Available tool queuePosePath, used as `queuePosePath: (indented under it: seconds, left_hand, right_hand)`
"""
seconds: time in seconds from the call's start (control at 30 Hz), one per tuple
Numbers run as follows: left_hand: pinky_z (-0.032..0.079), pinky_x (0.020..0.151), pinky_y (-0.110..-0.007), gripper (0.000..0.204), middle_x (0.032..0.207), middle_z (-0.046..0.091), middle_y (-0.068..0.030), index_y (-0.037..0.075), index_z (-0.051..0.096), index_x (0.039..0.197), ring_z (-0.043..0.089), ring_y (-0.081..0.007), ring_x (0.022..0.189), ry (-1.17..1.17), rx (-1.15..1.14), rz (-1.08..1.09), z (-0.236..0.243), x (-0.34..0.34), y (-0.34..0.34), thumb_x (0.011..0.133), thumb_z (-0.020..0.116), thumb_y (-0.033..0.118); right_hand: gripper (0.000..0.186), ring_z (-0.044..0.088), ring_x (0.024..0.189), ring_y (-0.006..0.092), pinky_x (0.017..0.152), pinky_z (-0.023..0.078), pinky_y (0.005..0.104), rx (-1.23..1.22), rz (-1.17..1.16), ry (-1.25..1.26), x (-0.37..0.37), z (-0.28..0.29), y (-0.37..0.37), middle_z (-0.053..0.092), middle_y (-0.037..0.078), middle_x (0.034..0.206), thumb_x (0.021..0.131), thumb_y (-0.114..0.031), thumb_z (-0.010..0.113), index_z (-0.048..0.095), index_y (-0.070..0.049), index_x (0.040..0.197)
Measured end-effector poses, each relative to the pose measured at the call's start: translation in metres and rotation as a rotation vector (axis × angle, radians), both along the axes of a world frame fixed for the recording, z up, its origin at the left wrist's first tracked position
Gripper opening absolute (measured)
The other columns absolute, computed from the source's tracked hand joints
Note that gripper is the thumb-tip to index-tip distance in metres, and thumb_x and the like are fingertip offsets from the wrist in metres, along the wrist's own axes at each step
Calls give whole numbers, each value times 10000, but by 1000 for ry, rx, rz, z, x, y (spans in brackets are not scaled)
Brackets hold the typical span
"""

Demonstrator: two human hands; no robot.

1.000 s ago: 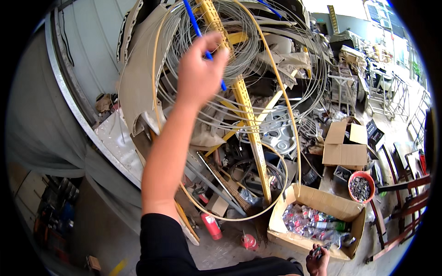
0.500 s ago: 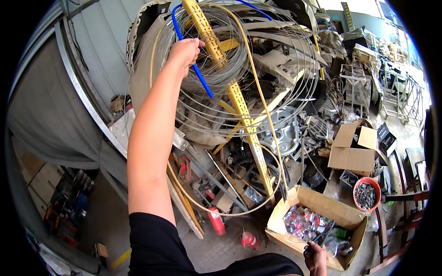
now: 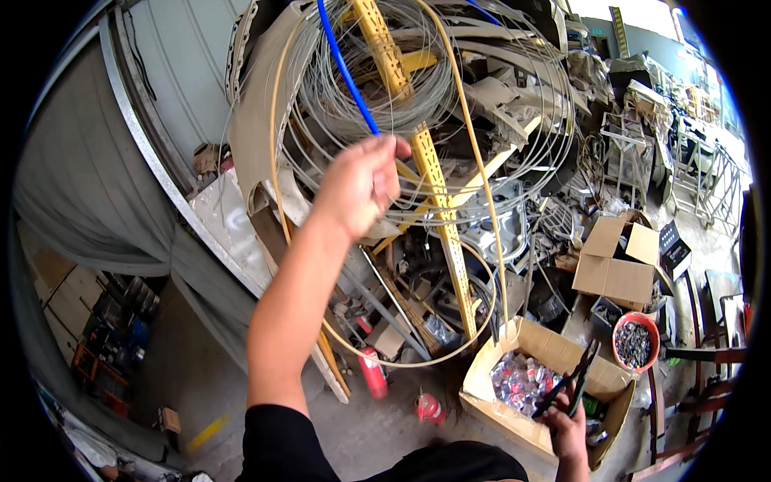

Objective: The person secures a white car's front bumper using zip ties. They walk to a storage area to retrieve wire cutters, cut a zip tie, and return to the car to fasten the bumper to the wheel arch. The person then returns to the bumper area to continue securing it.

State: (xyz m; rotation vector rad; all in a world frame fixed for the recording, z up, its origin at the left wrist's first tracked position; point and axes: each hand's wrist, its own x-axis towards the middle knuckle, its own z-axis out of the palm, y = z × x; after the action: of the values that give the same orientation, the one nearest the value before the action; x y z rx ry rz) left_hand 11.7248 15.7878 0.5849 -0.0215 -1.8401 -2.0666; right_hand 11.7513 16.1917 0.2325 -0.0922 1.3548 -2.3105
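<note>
Up at wire coils (image 3: 385, 96): left hand (image 3: 357, 185) grip pinching blue cable (image 3: 347, 68), not yet pulled free of tangle. Low right, right hand (image 3: 570, 422) clasps black pliers (image 3: 572, 386) over cardboard box (image 3: 498, 361); no cut yet.

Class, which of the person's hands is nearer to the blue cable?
The left. The left hand is raised and grips the blue cable at its lower end. The right hand is low down, holding black pliers over the cardboard box.

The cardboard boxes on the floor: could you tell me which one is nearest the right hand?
The open cardboard box holding shiny packets, directly beside the right hand; the other box lies farther back.
</note>
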Motion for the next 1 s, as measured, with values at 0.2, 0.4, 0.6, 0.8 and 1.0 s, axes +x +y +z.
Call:
queuePosePath:
  seconds: [0.2, 0.4, 0.6, 0.8, 1.0]
  left_hand:
    - [366, 591, -242, 190, 565, 365, 48, 46, 592, 1007, 368, -84, 534, 201, 244, -71, -17, 80, -61, 1054, 450, 164]
    - [447, 730, -302, 196, 593, 356, 46, 50, 581, 1009, 407, -91, 599, 187, 453, -248, -31, 91, -48, 1057, 423, 156]
    - [428, 744, -292, 220, 565, 322, 37, 51, 568, 962, 364, -113, 575, 343, 561, -374, -46, 94, -52, 1049, 397, 159]
    - [348, 615, -260, 415, 505, 202, 64, 131, 504, 762, 235, -92, 492, 320, 427, -260, -48, 89, -54, 1061, 427, 408]
    - [322, 566, -256, 381, 486, 201, 60, 147, 466, 720, 222, -86, 467, 271, 394, -30, -36, 86, -25, 1049, 472, 338]
  right_hand:
    - [840, 640, 1030, 238, 767, 561, 314, -43, 272, 192, -29, 71, -27, 633, 130, 1147, 810, -68, 625, 248, -75, 1561]
    - [726, 628, 1056, 192, 797, 551, 298, -29, 435, 582, -64, 170, -79, 637, 107, 1169, 891, -142, 692, 326, -14, 1505]
    - [398, 623, 897, 129, 805, 537, 281, 197, 429, 876, -83, 250, -130, 642, 77, 1115, 938, -82, 645, 528, 30, 1302]
    - [411, 645, 902, 165, 771, 579, 298, 618, 298, 959, -115, 332, -180, 632, 97, 1022, 944, -146, 657, 534, 28, 1295]
    - [482, 673, 1015, 209, 787, 594, 320, 409, 590, 895, -171, 385, -245, 669, 131, 1169, 963, -142, 620, 476, -25, 1408]
